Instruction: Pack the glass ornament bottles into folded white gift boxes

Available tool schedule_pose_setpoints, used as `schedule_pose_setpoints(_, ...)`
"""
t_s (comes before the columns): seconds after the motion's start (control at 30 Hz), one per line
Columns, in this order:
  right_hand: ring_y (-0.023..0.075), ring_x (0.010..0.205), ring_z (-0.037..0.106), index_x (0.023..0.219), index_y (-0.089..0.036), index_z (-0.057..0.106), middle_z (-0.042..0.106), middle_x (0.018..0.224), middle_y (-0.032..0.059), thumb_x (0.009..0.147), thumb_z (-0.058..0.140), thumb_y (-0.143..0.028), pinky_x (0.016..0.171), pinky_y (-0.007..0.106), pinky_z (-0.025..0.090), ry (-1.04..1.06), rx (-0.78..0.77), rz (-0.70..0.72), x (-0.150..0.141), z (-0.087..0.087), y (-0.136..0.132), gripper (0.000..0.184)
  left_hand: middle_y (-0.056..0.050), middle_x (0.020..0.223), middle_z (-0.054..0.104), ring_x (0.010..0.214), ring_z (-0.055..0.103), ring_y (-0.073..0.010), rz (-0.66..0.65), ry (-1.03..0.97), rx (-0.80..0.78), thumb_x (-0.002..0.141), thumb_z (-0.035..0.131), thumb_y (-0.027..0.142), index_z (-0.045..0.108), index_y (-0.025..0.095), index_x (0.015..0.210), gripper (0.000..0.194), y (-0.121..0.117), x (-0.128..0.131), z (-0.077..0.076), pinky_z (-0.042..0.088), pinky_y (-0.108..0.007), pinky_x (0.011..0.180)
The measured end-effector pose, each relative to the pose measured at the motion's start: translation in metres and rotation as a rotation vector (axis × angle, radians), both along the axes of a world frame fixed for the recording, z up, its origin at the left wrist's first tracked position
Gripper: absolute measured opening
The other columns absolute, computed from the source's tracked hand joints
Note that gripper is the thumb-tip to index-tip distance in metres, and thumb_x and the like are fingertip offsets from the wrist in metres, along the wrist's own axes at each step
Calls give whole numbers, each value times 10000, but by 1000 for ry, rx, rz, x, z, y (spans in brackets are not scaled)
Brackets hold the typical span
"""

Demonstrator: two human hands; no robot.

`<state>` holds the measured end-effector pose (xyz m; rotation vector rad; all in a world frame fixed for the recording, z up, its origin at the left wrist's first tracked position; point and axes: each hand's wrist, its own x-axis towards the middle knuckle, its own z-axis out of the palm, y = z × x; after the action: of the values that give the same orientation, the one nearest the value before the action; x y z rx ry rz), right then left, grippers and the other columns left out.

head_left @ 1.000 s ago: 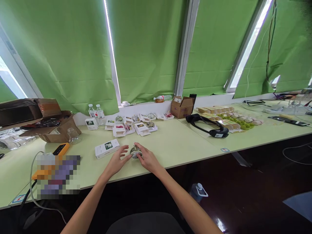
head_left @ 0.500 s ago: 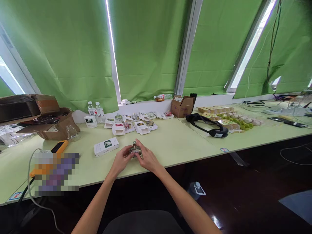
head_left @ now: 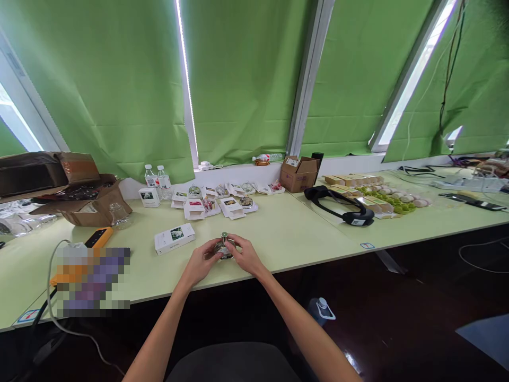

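A small round glass perfume bottle (head_left: 225, 251) with a silvery cap stands near the table's front edge between my hands. My left hand (head_left: 201, 262) closes on its left side, thumb in front. From the right, my right hand (head_left: 246, 257) grips the bottle, its thumb close below the cap. Fingers cover much of the glass. A closed white box (head_left: 175, 239) with a flower picture lies to the left of the bottle. Behind, several opened white boxes (head_left: 231, 207) lie in rows with similar round bottles (head_left: 246, 201) beside them.
Brown cardboard boxes (head_left: 93, 204) and an orange device (head_left: 101, 240) are at the left. Two clear plastic bottles (head_left: 163, 178) stand at the back. A small carton (head_left: 299, 175), a black headset (head_left: 344, 207) and rows of small boxes with green trays (head_left: 392, 200) are on the right.
My right hand has shifted down from beside the cap, its fingers now more bent around the bottle. The cap's top now tilts toward me. The view has moved slightly.
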<state>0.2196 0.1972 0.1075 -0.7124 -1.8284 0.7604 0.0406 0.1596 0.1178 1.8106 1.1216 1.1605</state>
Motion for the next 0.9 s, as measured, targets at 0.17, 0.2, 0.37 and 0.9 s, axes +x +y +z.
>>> schedule_pose_setpoints(0.17, 224, 1052, 621, 1145, -204, 656, 677, 1135, 69, 905, 523, -401, 903, 357, 490, 19, -38, -8, 0, 1, 0, 338, -66, 1092, 680, 973, 632, -207, 12, 1, 5, 848, 581, 348, 590, 207, 1233, 411, 1, 0, -1, 506, -347, 880)
schedule_pose_setpoints(0.2, 228, 1051, 622, 1140, -205, 662, 680, 1131, 69, 898, 534, -404, 897, 358, 492, 23, -45, -13, 0, 0, 1, 338, -65, 1085, 680, 967, 633, -206, 12, 2, 5, 847, 582, 351, 593, 206, 1229, 409, 1, 0, -1, 506, -347, 879)
schedule_pose_setpoints(0.37, 246, 1023, 635, 1113, -213, 689, 696, 1102, 70, 859, 585, -416, 881, 375, 501, 48, -67, -36, 0, -2, 2, 341, -66, 1070, 683, 967, 634, -209, 12, -14, -5, 849, 578, 366, 600, 205, 1206, 393, 0, 1, -2, 508, -348, 874)
schedule_pose_setpoints(0.9, 238, 1046, 623, 1152, -215, 669, 677, 1143, 71, 896, 519, -465, 885, 372, 498, 71, -185, 89, 0, 2, 1, 388, -55, 962, 678, 871, 625, -189, 33, -15, -22, 825, 597, 390, 598, 200, 1232, 449, -2, 1, 1, 513, -330, 820)
